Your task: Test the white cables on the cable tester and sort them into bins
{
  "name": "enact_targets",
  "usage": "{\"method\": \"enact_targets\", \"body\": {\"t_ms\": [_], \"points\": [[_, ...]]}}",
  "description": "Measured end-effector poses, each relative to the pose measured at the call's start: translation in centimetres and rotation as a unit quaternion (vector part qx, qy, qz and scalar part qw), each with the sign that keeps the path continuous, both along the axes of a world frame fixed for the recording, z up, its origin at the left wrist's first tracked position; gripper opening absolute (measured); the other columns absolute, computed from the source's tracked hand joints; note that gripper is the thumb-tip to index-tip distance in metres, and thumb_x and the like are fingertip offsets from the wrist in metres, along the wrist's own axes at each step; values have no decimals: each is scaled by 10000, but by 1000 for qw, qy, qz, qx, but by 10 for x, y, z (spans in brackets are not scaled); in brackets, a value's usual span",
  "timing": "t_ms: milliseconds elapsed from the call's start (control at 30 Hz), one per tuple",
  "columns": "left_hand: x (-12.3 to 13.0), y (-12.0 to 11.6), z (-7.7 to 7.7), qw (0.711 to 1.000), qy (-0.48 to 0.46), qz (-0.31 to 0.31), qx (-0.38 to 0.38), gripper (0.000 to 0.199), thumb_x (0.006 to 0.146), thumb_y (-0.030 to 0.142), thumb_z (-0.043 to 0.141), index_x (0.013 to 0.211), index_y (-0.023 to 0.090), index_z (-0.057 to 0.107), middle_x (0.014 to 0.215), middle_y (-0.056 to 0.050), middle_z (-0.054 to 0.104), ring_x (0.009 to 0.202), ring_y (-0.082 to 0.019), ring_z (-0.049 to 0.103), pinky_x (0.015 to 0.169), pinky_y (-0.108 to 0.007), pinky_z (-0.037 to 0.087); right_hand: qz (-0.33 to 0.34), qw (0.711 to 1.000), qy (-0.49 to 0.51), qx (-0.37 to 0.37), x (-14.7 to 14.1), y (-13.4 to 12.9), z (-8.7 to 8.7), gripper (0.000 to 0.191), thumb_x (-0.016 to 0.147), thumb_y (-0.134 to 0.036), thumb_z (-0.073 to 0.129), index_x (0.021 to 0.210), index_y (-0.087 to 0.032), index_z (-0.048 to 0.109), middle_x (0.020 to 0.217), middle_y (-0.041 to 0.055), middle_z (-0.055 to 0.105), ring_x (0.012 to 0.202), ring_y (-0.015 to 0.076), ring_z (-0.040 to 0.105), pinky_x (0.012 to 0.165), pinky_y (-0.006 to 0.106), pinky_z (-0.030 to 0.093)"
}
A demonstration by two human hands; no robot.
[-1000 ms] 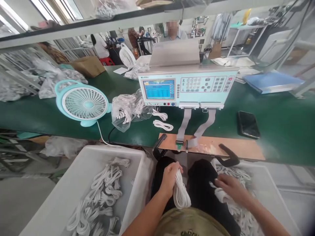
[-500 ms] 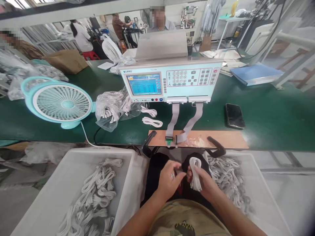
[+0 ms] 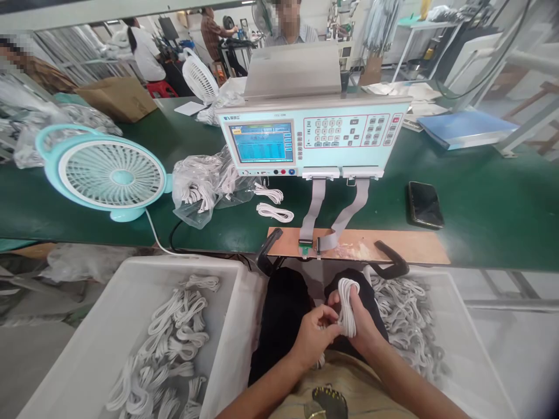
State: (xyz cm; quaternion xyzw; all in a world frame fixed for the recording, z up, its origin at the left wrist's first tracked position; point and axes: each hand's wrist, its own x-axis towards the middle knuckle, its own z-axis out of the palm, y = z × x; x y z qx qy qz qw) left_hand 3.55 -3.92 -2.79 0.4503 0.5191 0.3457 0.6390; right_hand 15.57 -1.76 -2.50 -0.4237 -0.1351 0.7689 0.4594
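Observation:
Over my lap, my right hand [image 3: 362, 323] is wrapped round a bundle of white cable [image 3: 348, 305], its loop standing up above the fingers. My left hand [image 3: 317, 334] touches the lower left side of that bundle, thumb and fingertips pinched together; what they grip there is too small to make out. A bit of white cable also shows below my left palm. In front of my hands, two grey ribbon cables [image 3: 313, 209] run from the tester [image 3: 314, 139] to small connectors on a wooden board [image 3: 358, 247] at the table's edge.
White bins with cable bundles stand at left [image 3: 241, 297] and right [image 3: 465, 326]. On the green table [image 3: 209, 235] are a fan [image 3: 111, 174], bagged cables [image 3: 196, 186], two loose bundles [image 3: 274, 212], a phone [image 3: 425, 205] and a blue folder [image 3: 467, 129]. Black clamps hold the board. People are behind.
My left hand has moved right and slightly down, onto the cable bundle in my right hand. The view has shifted a little, and the tester's screen shows a different display.

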Motion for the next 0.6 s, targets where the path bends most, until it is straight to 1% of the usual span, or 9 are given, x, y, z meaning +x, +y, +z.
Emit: {"method": "enact_targets", "body": {"t_ms": [100, 167, 233, 300, 367, 433, 467, 533, 600], "points": [[-3, 3, -3, 1000, 21, -1, 14, 29, 707, 159, 587, 713, 149, 560, 583, 17, 540, 536, -104, 513, 547, -212, 414, 11, 999, -31, -16, 3, 2, -6, 531, 737, -709, 512, 714, -184, 579, 679, 13, 532, 536, 145, 498, 429, 229, 417], [-9, 5, -2, 986, 115, -18, 116, 46, 705, 114, 551, 689, 156, 555, 655, -4, 561, 620, -118, 532, 602, -218, 420, 14, 995, -88, -34, 8, 4, -15, 528, 747, -687, 513, 762, -168, 610, 718, 42, 570, 612, 178, 548, 520, 268, 469], [-15, 7, 0, 944, 216, -71, 241, 93, 698, 79, 522, 710, 161, 565, 733, -21, 569, 685, -129, 530, 643, -227, 416, 8, 974, -226, 1, 17, 5, -22, 482, 755, -622, 546, 859, -157, 623, 827, 77, 601, 747, 226, 578, 659, 333, 491], [-22, 10, 4, 890, 283, -143, 328, 123, 706, 69, 505, 747, 164, 572, 774, -31, 569, 716, -139, 525, 667, -236, 416, 8, 906, -404, 130, 27, 6, -23, 415, 754, -519, 590, 962, -161, 610, 995, 110, 589, 927, 276, 545, 814, 408, 448], [-28, 14, 9, 852, 314, -200, 368, 119, 725, 81, 505, 770, 167, 573, 789, -34, 568, 734, -146, 523, 687, -241, 421, 81, 804, -507, 301, 34, 5, -15, 303, 778, -400, 583, 986, -181, 604, 1087, 117, 563, 1036, 293, 486, 905, 450, 372], [-32, 18, 16, 836, 316, -231, 384, 104, 743, 102, 515, 782, 174, 580, 808, -33, 567, 765, -151, 522, 717, -243, 421, 213, 730, -495, 421, 37, 4, -2, 171, 847, -312, 495, 905, -197, 608, 997, 99, 588, 976, 260, 505, 877, 425, 380], [-33, 21, 20, 836, 308, -238, 386, 104, 746, 109, 522, 789, 178, 587, 823, -31, 567, 777, -151, 522, 727, -241, 420, 270, 715, -469, 443, 37, 3, 5, 180, 881, -287, 444, 854, -200, 599, 914, 81, 594, 900, 232, 525, 828, 386, 406], [-35, 25, 27, 856, 278, -227, 372, 129, 745, 100, 527, 799, 187, 605, 848, -26, 558, 779, -140, 519, 726, -231, 415, 322, 728, -429, 427, 34, 4, 16, 239, 925, -283, 378, 812, -199, 571, 811, 47, 574, 775, 185, 531, 724, 304, 434], [-36, 29, 32, 896, 233, -184, 331, 162, 739, 78, 523, 803, 189, 622, 872, -25, 545, 773, -127, 520, 708, -216, 412, 316, 763, -407, 390, 30, 7, 20, 232, 936, -309, 381, 831, -196, 555, 804, 28, 562, 747, 165, 529, 673, 255, 434]]}}
